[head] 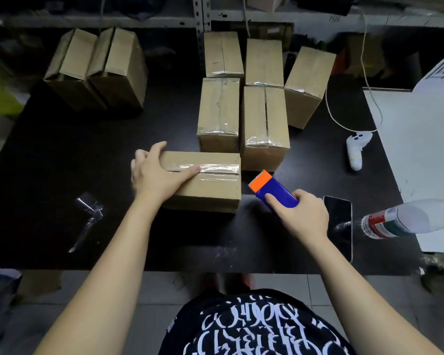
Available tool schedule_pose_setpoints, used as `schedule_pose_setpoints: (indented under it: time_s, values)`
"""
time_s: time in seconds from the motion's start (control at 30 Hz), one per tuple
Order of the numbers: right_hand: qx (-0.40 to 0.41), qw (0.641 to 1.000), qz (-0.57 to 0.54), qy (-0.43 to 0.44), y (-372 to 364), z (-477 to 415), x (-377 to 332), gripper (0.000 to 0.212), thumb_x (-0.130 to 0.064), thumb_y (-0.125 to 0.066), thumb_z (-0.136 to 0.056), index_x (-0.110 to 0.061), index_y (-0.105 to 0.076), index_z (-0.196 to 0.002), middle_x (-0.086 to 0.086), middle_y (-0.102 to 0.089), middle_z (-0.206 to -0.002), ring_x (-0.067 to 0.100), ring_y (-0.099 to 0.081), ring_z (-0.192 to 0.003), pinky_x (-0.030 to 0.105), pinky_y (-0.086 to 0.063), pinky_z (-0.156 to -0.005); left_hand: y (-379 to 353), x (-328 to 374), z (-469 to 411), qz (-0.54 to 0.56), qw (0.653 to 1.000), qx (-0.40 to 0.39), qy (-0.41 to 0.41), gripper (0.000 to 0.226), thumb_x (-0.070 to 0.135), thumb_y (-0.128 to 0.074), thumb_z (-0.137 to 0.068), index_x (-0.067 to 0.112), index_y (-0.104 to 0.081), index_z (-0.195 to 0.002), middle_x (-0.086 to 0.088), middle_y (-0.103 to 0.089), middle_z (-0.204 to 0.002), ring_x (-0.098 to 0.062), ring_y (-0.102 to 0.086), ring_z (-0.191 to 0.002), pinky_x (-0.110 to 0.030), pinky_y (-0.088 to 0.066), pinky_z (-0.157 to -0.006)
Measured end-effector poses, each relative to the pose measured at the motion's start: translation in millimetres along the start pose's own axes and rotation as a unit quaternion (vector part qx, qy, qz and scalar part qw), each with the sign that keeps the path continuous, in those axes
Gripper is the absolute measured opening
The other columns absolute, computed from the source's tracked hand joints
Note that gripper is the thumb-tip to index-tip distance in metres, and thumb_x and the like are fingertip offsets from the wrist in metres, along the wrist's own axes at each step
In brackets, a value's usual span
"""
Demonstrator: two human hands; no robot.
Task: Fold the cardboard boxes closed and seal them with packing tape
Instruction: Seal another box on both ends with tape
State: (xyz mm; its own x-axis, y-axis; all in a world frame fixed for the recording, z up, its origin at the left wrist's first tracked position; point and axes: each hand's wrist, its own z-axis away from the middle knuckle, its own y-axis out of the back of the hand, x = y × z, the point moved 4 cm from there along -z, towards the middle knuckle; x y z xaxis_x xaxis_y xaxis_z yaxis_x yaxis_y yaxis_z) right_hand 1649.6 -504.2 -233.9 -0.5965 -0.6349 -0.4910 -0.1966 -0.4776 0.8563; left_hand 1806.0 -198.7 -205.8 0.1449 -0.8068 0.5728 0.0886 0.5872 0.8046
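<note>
Looking down from the head camera: a box (210, 190) lies on the dark counter (62, 155), near and just left of centre, with a strip of tape (221, 168) already along its top seam. The left hand (155, 175) clamps the box's left end, fingers curled over the far edge and thumb flat on the tape, probably steadying it and pressing the strip down. The right hand (303, 216) grips a blue dispenser (274, 192), its orange end pointing at the box, just right of it and apart. Taped boxes (218, 111) stand just beyond.
</note>
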Motion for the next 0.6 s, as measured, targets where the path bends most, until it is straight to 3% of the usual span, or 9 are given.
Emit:
schedule_pose_setpoints:
  time_s: [0.13, 0.23, 0.3, 0.43, 0.5, 0.6]
  values:
    - [-0.002, 0.996, -0.09, 0.009, -1, 15, -8, 0.052, -0.061, -0.075, -0.084, -0.015, -0.055, -0.069, -0.005, -0.058, -0.062, 0.012, -0.055, -0.06, 0.027, -0.036, -0.053, 11, -22, -1, 0.089, 0.993, -0.063, -0.039, 0.063, 0.056, -0.087, -0.074, 0.038, -0.064, -0.13, 0.014, -0.048, -0.13, -0.014, -0.053, -0.117, -0.031, -0.047, -0.093]
    - [-0.032, 0.987, -0.156, 0.012, -6, 26, -12, 0.045, -0.058, -0.075, -0.086, -0.017, -0.059, -0.08, -0.007, -0.064, -0.074, 0.009, -0.06, -0.067, 0.022, -0.04, -0.058, 20, -38, 1, 0.124, 0.985, -0.108, -0.045, 0.055, 0.048, -0.093, -0.07, 0.039, -0.067, -0.118, 0.012, -0.06, -0.124, -0.011, -0.055, -0.114, -0.027, -0.047, -0.088]
    - [-0.051, 0.981, -0.189, 0.017, -9, 34, -15, 0.042, -0.055, -0.075, -0.088, -0.016, -0.059, -0.086, -0.006, -0.065, -0.08, 0.008, -0.061, -0.07, 0.019, -0.042, -0.06, 24, -46, 5, 0.134, 0.987, -0.087, -0.02, 0.052, 0.048, -0.095, -0.066, 0.035, -0.067, -0.108, 0.013, -0.062, -0.116, -0.009, -0.057, -0.107, -0.031, -0.051, -0.084]
    - [-0.056, 0.971, -0.23, 0.021, -11, 50, -24, 0.039, -0.043, -0.075, -0.092, -0.01, -0.056, -0.084, -0.001, -0.061, -0.076, -0.001, -0.055, -0.056, 0.011, -0.042, -0.05, 28, -66, 21, 0.169, 0.981, -0.053, 0.079, 0.061, 0.055, -0.097, -0.052, 0.027, -0.061, -0.092, 0.009, -0.063, -0.102, -0.02, -0.065, -0.098, -0.055, -0.063, -0.074]
    - [-0.056, 0.969, -0.24, 0.027, -14, 58, -29, 0.036, -0.043, -0.075, -0.092, -0.012, -0.056, -0.085, -0.001, -0.062, -0.078, -0.003, -0.056, -0.058, 0.013, -0.044, -0.05, 29, -76, 33, 0.192, 0.972, -0.036, 0.133, 0.067, 0.062, -0.096, -0.045, 0.025, -0.059, -0.088, 0.005, -0.066, -0.098, -0.025, -0.069, -0.092, -0.056, -0.064, -0.067]
    - [-0.059, 0.968, -0.238, 0.043, -22, 71, -33, 0.03, -0.041, -0.075, -0.093, -0.02, -0.055, -0.084, -0.006, -0.062, -0.079, -0.003, -0.056, -0.063, 0.013, -0.043, -0.057, 25, -81, 56, 0.169, 0.97, 0.03, 0.175, 0.071, 0.074, -0.088, -0.047, 0.024, -0.061, -0.088, 0.005, -0.066, -0.097, -0.023, -0.067, -0.094, -0.046, -0.062, -0.081]
